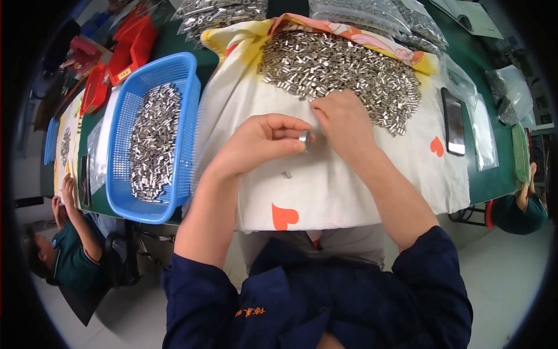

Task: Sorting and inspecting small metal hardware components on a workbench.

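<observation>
Between the thumb and fingers of my left hand (pixel 264 139) is a small shiny metal sleeve (pixel 303 136). My right hand (pixel 343 122) rests at the near edge of a wide heap of small metal cylinders (pixel 343 64), its fingers pinched together and pointing down. What those fingertips hold, if anything, I cannot make out. The heap lies on a white cloth (pixel 343 195) with yellow edges and red hearts. One loose metal piece (pixel 287 174) lies on the cloth, nearer to me than my left hand.
A blue plastic basket (pixel 189 116) with many metal pieces stands at the left. Red bins (pixel 132 49) are beyond it. Bags of metal parts (pixel 221 14) lie along the back. A black phone (pixel 453 122) is at the right. Co-workers (pixel 78 250) sit on both sides.
</observation>
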A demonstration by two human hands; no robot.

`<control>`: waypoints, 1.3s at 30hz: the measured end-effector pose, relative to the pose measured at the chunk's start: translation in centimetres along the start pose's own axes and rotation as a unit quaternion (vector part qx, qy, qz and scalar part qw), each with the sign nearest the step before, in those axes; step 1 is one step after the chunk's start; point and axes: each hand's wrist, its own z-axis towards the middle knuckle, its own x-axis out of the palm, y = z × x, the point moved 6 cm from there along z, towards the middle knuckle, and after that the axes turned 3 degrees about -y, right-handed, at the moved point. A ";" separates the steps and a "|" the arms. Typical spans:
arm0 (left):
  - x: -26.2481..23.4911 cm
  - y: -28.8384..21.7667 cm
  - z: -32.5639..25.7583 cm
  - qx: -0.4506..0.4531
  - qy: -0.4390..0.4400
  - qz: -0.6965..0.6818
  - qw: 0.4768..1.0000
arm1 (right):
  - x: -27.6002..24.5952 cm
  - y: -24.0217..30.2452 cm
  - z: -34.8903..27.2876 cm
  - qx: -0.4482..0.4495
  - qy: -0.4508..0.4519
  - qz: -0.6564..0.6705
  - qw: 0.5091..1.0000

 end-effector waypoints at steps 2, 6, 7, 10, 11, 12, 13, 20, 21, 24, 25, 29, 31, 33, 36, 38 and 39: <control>0.3 0.0 0.1 -0.017 0.013 -0.032 0.999 | 0.1 -0.1 -0.4 0.014 -0.004 0.019 1.000; 0.0 0.1 0.1 0.005 -0.010 -0.035 0.999 | -0.1 -0.4 -0.4 0.015 -0.009 0.038 0.999; 0.0 0.2 0.1 0.001 -0.014 -0.057 0.998 | -0.2 -0.4 -0.4 0.015 -0.010 0.039 0.999; -0.1 0.3 0.3 -0.004 -0.029 -0.095 0.995 | -0.4 -0.3 -0.2 0.021 0.000 0.016 1.000; -0.2 0.3 0.4 -0.006 -0.039 -0.112 0.993 | -0.8 -0.3 -0.3 0.020 -0.010 0.035 0.999; -0.3 0.3 0.4 -0.004 -0.042 -0.113 0.993 | -1.1 0.0 -0.2 0.018 -0.019 0.056 0.998; -0.5 0.2 0.4 0.000 -0.058 -0.117 0.991 | -1.5 0.4 -0.1 0.014 -0.019 0.057 0.998; -1.0 0.4 0.8 0.026 -0.078 -0.120 0.989 | -1.2 0.1 -0.5 0.172 0.051 0.431 0.884; -1.0 0.4 0.8 0.025 -0.078 -0.121 0.989 | -1.0 0.2 -0.6 0.182 0.071 0.437 0.878; -0.8 0.4 0.8 0.024 -0.072 -0.097 0.992 | -1.1 0.2 -0.6 0.175 0.084 0.385 0.902; -0.8 0.4 0.8 0.027 -0.076 -0.084 0.993 | -1.0 0.2 -0.7 0.176 0.083 0.383 0.903; -0.8 0.3 0.7 0.028 -0.095 -0.048 0.994 | -2.2 1.4 -0.6 0.054 -0.016 0.268 0.962; -0.8 0.3 0.7 0.031 -0.097 -0.045 0.994 | -2.4 1.7 -0.6 0.026 -0.039 0.249 0.967; -0.9 0.3 0.6 0.032 -0.099 -0.043 0.994 | -2.1 1.3 -0.6 0.039 -0.018 0.282 0.958; -0.9 0.2 0.5 0.018 -0.086 -0.016 0.996 | -1.2 0.1 -0.6 0.159 0.130 0.398 0.894; -0.6 0.3 0.5 -0.001 -0.073 0.004 0.997 | -0.8 0.2 -0.7 0.186 0.145 0.403 0.885; -0.6 0.2 0.4 -0.002 -0.071 0.005 0.997 | -0.5 0.2 -0.8 0.207 0.161 0.408 0.874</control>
